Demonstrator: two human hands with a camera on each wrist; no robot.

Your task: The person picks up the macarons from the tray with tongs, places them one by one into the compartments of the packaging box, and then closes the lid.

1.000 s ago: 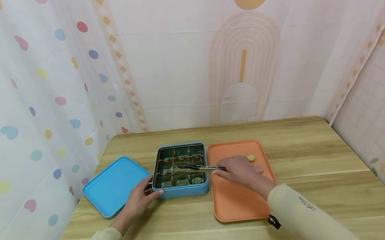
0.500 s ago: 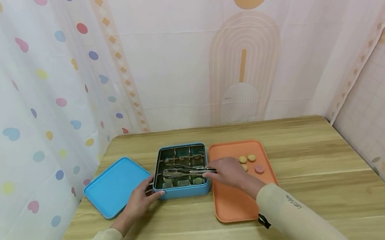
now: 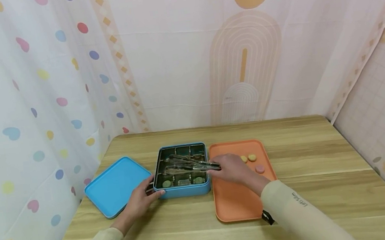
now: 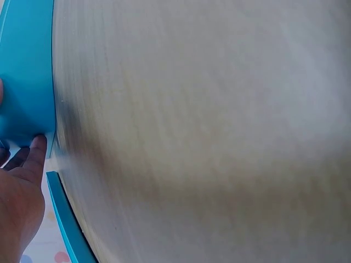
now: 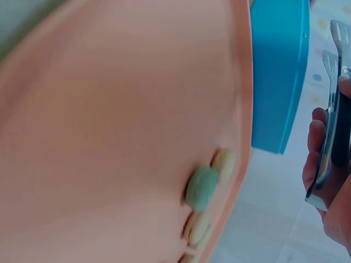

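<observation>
My left hand (image 3: 143, 197) holds the front left corner of a blue box (image 3: 187, 191), its thumb at the front wall and its fingers along the left side. The left wrist view shows those fingers against the blue wall (image 4: 27, 66). My right hand (image 3: 231, 167) grips metal tongs (image 3: 192, 163), whose parted tips hang over the box's middle compartments with nothing between them. Dark dividers split the box into square compartments. One green macaron (image 3: 167, 183) lies in the front left compartment, another green macaron (image 3: 198, 180) in the front right one.
An orange tray (image 3: 240, 207) stands right of the box, bearing yellow macarons (image 3: 252, 157) and a pink macaron (image 3: 260, 169). A green macaron (image 5: 201, 188) on it shows in the right wrist view. The blue lid (image 3: 117, 186) lies left of the box on the wooden table (image 3: 178, 235).
The tongs dipped toward the front left compartment, then rose and spread. A green macaron now shows in that compartment. The right hand moved left, then slightly back; the left hand stayed at the box.
</observation>
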